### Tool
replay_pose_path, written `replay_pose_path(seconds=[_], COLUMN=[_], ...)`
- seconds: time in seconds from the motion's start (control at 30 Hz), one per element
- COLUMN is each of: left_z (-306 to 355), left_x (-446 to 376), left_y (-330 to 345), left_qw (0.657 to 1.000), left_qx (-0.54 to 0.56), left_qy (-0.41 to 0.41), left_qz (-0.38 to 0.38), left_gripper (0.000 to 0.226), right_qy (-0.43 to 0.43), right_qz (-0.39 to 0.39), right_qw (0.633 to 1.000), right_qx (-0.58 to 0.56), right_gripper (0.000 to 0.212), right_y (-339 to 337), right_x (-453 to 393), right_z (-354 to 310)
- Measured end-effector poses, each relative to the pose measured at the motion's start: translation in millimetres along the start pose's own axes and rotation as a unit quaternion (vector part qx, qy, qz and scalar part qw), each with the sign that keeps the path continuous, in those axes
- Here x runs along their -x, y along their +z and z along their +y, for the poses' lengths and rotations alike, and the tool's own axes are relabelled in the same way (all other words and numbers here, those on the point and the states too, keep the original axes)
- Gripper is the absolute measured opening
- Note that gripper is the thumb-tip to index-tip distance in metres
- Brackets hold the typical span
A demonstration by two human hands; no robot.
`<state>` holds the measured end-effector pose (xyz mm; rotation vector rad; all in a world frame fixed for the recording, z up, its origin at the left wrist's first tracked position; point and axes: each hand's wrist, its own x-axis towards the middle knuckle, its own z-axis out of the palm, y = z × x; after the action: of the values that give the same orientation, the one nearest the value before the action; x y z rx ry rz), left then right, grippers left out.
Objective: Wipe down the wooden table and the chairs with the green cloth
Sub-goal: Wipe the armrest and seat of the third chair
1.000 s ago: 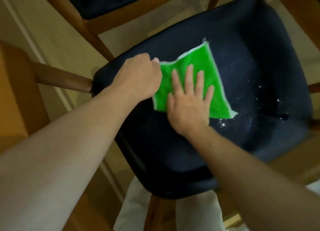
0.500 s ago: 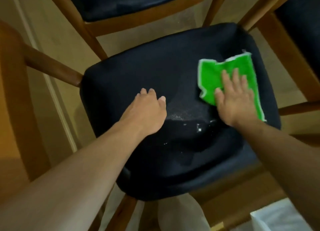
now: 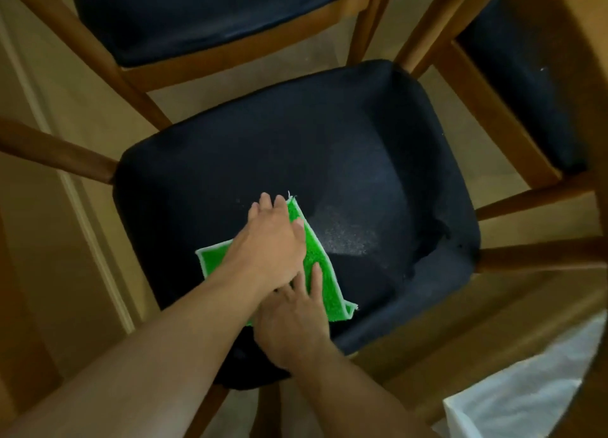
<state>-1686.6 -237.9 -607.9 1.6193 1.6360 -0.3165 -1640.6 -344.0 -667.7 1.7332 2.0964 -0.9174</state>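
The green cloth [image 3: 330,301] lies spread on the front part of a dark blue chair seat [image 3: 329,148] with a wooden frame. My left hand [image 3: 269,240] rests on top of the cloth, fingers curled over its far edge. My right hand [image 3: 292,322] presses on the cloth's near edge, fingers apart, partly tucked under my left wrist. A pale patch of dusty specks [image 3: 345,237] shows on the seat just right of the cloth.
A second dark-seated chair [image 3: 214,16] stands beyond, a third [image 3: 526,85] at the upper right. A curved wooden edge [image 3: 589,108] runs down the right side. A white bag [image 3: 526,388] sits at the lower right. Pale floor lies on the left.
My right hand slid the cloth from the seat's far right to the front middle. My left hand moved off the bare seat onto the cloth. The view tilted up slightly.
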Motion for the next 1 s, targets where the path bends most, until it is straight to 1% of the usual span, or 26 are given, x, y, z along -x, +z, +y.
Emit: replay_pose_path(seconds=[0.03,0.07,0.1,0.17,0.23,0.27,0.33,0.4,0.47,0.53,0.6,0.63,0.67,0.7,0.73,0.77,0.83,0.9,0.97,1.0], left_z=[4,7,9,11,8,4,-2,-7,-13,-20,-30,-36,-42,-48,-56,-63,-76,-86,-90,-89], left_x=[-1,-2,-3,-3,-2,-1,0,0,0,-4,-4,-2,-2,-2,-1,0,-1,-2,-3,-4], left_y=[2,3,3,3,1,-1,-5,-10,-13,-15,-16,-17,-19,-21,-26,-30,-42,-58,-75,-85], left_qw=[1.0,1.0,1.0,1.0,0.999,0.999,1.0,1.0,0.999,0.998,0.998,0.998,0.997,0.997,0.996,0.996,0.994,0.992,0.991,0.991], left_qx=[0.003,0.005,0.006,0.007,0.0,-0.007,-0.013,-0.02,-0.03,-0.043,-0.05,-0.052,-0.056,-0.059,-0.059,-0.058,-0.062,-0.066,-0.082,-0.093], left_qy=[0.001,0.004,0.009,0.023,0.029,0.028,0.015,-0.006,-0.019,-0.02,-0.029,-0.036,-0.043,-0.049,-0.059,-0.069,-0.091,-0.112,-0.105,-0.086], left_qz=[0.002,0.007,0.013,0.019,0.02,0.021,0.016,0.01,0.019,0.027,0.021,0.018,0.016,0.015,0.013,0.007,-0.004,-0.008,0.014,0.035], left_gripper=[0.059,0.059,0.058,0.058,0.059,0.058,0.058,0.058,0.058,0.058,0.059,0.059,0.059,0.059,0.06,0.06,0.063,0.067,0.068,0.067], right_qy=[0.012,0.047,0.097,0.208,0.3,0.328,0.354,0.355,0.3,0.197,0.065,0.014,-0.02,-0.039,-0.043,-0.027,0.064,0.166,0.23,0.249], right_qz=[0.025,0.055,0.083,0.131,0.14,0.138,0.144,0.16,0.147,0.121,0.063,0.038,0.037,0.055,0.082,0.108,0.145,0.166,0.174,0.174], right_qw=[1.0,0.997,0.991,0.968,0.936,0.924,0.912,0.912,0.939,0.971,0.996,0.999,0.999,0.998,0.996,0.994,0.987,0.972,0.956,0.951], right_qx=[-0.012,-0.022,-0.031,-0.058,-0.118,-0.139,-0.145,-0.126,-0.087,-0.054,-0.021,-0.016,-0.017,-0.016,-0.013,-0.001,0.018,-0.005,-0.051,-0.062], right_gripper=[0.066,0.069,0.07,0.069,0.069,0.069,0.068,0.069,0.071,0.073,0.07,0.067,0.066,0.067,0.069,0.072,0.074,0.072,0.071,0.071], right_y=[-5,-12,-22,-48,-75,-82,-80,-59,-29,0,20,25,27,26,21,13,-9,-36,-54,-58], right_x=[-3,-8,-15,-27,-35,-36,-36,-30,-20,-8,1,3,3,0,-5,-12,-31,-58,-83,-94], right_z=[15,35,59,113,161,173,165,124,67,13,-25,-34,-33,-27,-18,-3,28,49,52,45])
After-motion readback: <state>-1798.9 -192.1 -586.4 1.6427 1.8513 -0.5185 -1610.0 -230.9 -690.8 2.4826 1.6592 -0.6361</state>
